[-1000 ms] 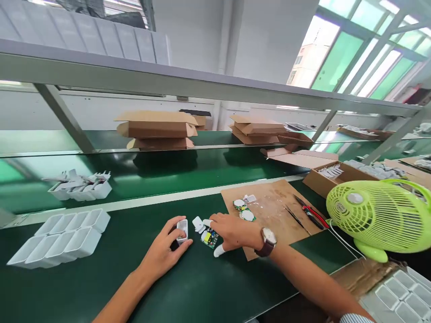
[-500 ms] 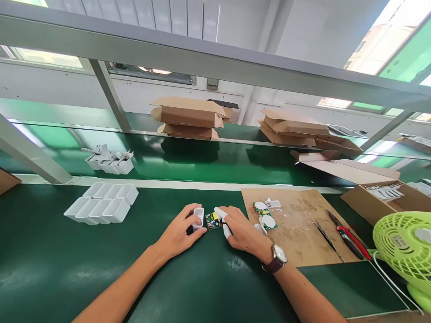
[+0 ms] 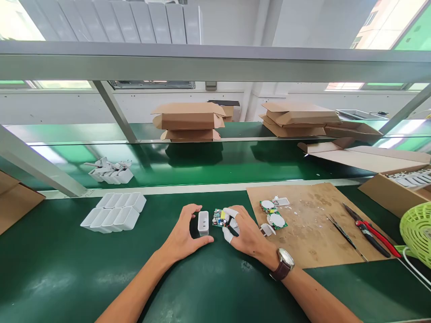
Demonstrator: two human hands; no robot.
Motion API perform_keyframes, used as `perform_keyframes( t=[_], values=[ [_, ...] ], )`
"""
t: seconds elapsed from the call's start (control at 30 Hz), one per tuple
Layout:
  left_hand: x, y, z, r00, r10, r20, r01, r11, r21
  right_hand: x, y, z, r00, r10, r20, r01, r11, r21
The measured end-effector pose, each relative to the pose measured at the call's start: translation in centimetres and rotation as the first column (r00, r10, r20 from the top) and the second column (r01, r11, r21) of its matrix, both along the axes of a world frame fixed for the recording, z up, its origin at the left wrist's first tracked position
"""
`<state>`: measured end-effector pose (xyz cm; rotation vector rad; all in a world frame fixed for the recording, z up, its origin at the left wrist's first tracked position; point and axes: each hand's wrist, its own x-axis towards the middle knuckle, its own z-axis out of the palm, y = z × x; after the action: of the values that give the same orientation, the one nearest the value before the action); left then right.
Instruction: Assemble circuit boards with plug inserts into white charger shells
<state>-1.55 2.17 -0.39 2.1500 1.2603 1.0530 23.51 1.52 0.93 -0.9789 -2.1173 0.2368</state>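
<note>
A small white plastic case (image 3: 203, 223) with slots in its upper face stands upright on the green work surface (image 3: 182, 278). My left hand (image 3: 183, 233) curves around it, thumb and fingers apart, with a gap showing between them and the case. To the right, my right hand (image 3: 245, 231), with white covers on its fingertips, grips a small green circuit board (image 3: 219, 217) with a yellow block and other components. Something white and black shows between those fingers, partly hidden. Just beyond the hand lie a white plug piece (image 3: 267, 229) and a round-topped board (image 3: 277, 220).
Rows of white cases (image 3: 114, 213) stand at left. Brown paper (image 3: 310, 242) at right carries tweezers (image 3: 346, 237) and red-handled pliers (image 3: 370, 233). A green fan (image 3: 417, 233) and an open carton (image 3: 393, 193) border the right side. Flattened boxes (image 3: 188, 115) lie on the shelf behind.
My left fingers have spread away from the white case, which now shows its slotted face upward. My right hand holds the board slightly apart from the case. The camera view has shifted and levelled.
</note>
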Motion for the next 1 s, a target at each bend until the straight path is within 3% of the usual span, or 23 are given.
perform_keyframes(
  t=[0.13,0.27,0.43,1.0],
  values=[
    [0.1,-0.1,-0.4,1.000,-0.005,-0.010,0.004,0.998,-0.063,0.0,-0.9,1.5,0.987,0.116,-0.111,-0.113,0.993,0.029],
    [0.7,-0.4,-0.6,1.000,-0.003,-0.007,0.004,0.997,0.073,0.0,-1.5,1.7,0.995,0.097,-0.039,-0.089,0.981,0.173],
    [0.7,-0.6,-0.5,0.994,-0.012,-0.111,0.039,0.971,0.238,0.1,-1.6,1.7,0.994,0.086,0.063,-0.092,0.990,0.107],
    [0.8,-0.7,-0.4,0.986,-0.076,-0.150,0.112,0.961,0.254,0.2,-1.9,2.1,0.989,0.096,0.113,-0.115,0.979,0.171]
  ],
)
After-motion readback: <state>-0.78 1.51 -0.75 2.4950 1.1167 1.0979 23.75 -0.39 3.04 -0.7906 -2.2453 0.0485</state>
